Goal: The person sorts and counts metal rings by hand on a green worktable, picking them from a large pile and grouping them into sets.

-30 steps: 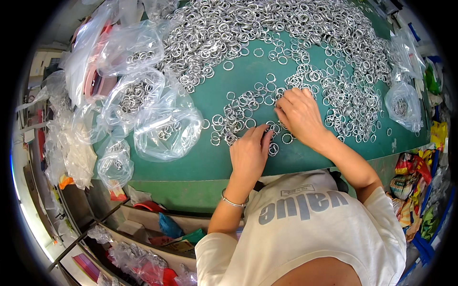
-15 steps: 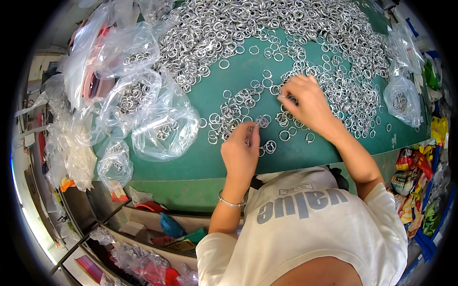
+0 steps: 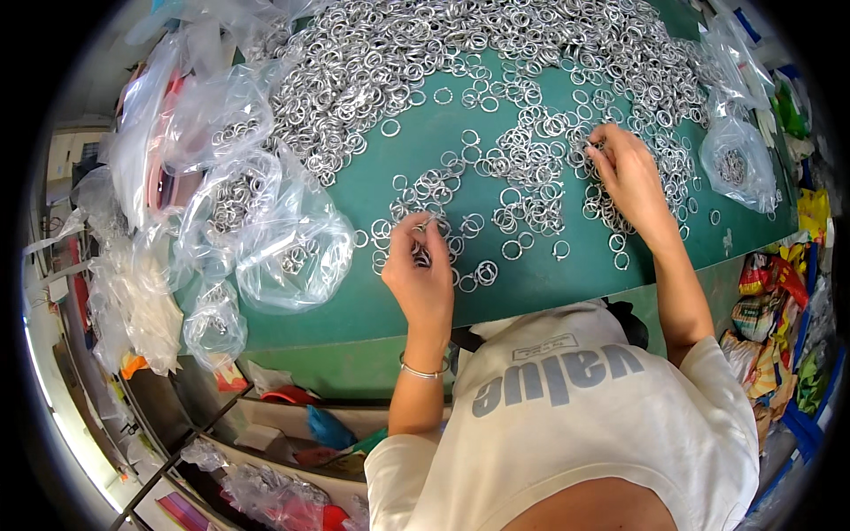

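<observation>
Silver-coloured metal rings (image 3: 531, 159) lie in loose clusters on a green tabletop (image 3: 354, 305). At the smaller cluster on the left, my left hand (image 3: 418, 281) is closed, thumb and fingertips together. Several rings (image 3: 421, 257) show inside its curled fingers. My right hand (image 3: 633, 177) reaches into the right-hand cluster, its fingers bent down and thumb close to the index finger. Whatever lies between those fingertips is too small and hidden to make out. Just right of my left hand, a few rings (image 3: 486, 272) lie overlapping near the table's front edge.
A large heap of rings (image 3: 381, 66) spreads across the back of the table. Clear plastic bags with rings inside (image 3: 297, 257) stand at the left, and another bag (image 3: 733, 164) at the right. Below the left front edge are shelves with packaging (image 3: 266, 496); colourful packets (image 3: 757, 310) are at the right.
My right hand has moved right, from the middle cluster to the right-hand one, uncovering rings. My left hand has shifted left and drawn back over the left cluster. The view has shifted slightly.
</observation>
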Demonstrator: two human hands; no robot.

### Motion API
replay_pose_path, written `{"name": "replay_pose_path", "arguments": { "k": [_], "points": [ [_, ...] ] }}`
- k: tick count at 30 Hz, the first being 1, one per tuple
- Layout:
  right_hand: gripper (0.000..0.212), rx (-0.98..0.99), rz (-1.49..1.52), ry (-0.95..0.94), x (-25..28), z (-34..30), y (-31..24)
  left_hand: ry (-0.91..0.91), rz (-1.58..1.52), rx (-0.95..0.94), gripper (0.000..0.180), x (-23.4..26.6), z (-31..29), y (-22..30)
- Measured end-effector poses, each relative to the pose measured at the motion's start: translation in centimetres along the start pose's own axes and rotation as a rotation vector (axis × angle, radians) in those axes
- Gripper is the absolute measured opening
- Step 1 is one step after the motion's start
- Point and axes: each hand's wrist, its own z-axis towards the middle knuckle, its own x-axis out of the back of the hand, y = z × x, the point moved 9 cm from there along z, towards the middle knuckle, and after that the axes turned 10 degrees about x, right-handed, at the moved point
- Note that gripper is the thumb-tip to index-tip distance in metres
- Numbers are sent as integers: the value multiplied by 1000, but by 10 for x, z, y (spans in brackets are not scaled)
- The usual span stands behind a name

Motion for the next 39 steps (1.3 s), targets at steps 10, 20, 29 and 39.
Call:
{"name": "replay_pose_path", "arguments": {
  "k": [10,20,29,39],
  "points": [
    [10,396,81,-198,-55,-42,-76,-462,493,-235,31,-61,-46,22],
    [24,-732,1918,130,-46,-50,5,-413,528,-260,42,-79,-34,46],
    [20,-91,234,-120,-15,-42,-8,-413,754,-158,29,-70,-4,16],
    [37,150,-55,-81,-41,-14,-34,-326,684,-168,28,-76,-8,28]
  ]
}}
